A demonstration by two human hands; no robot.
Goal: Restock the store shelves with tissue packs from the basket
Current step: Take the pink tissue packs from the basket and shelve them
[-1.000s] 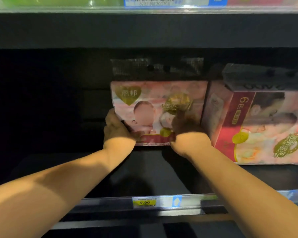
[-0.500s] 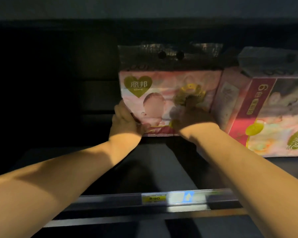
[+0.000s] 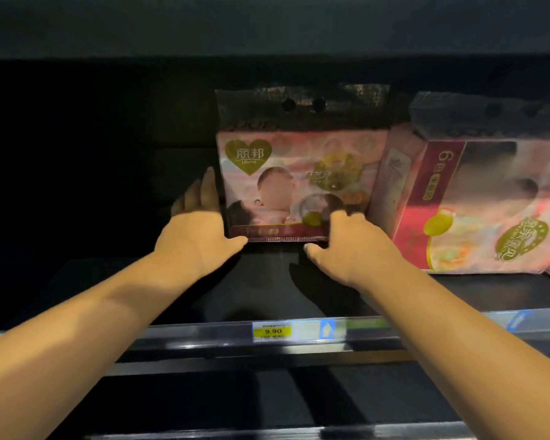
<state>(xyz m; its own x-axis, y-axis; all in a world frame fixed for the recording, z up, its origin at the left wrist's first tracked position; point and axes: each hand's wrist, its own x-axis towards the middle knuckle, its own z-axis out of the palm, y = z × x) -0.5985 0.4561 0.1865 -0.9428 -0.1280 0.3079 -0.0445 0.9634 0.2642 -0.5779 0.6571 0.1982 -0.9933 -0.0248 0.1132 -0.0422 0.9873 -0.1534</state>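
Note:
A pink tissue pack (image 3: pixel 299 185) with a gold heart logo and a dark plastic handle flap stands upright deep on the dark shelf board (image 3: pixel 267 290). My left hand (image 3: pixel 200 223) lies against its left side, fingers straight and thumb touching the lower front corner. My right hand (image 3: pixel 346 239) touches the lower right of the pack's front with bent fingers. Its thumb is spread away below the bottom edge, and the fingertips are hidden. No basket is in view.
A larger pink tissue pack (image 3: pixel 477 204) stands angled just right of the first, almost touching it. The shelf's front rail carries a yellow 9.90 price tag (image 3: pixel 272 331). The upper shelf's underside (image 3: pixel 267 27) hangs low above the packs. Left of my hands the board runs into darkness.
The pack has settled upright on the board. Both hands have loosened from its lower corners: my left fingers now lie flat along its side, and my right thumb has come off.

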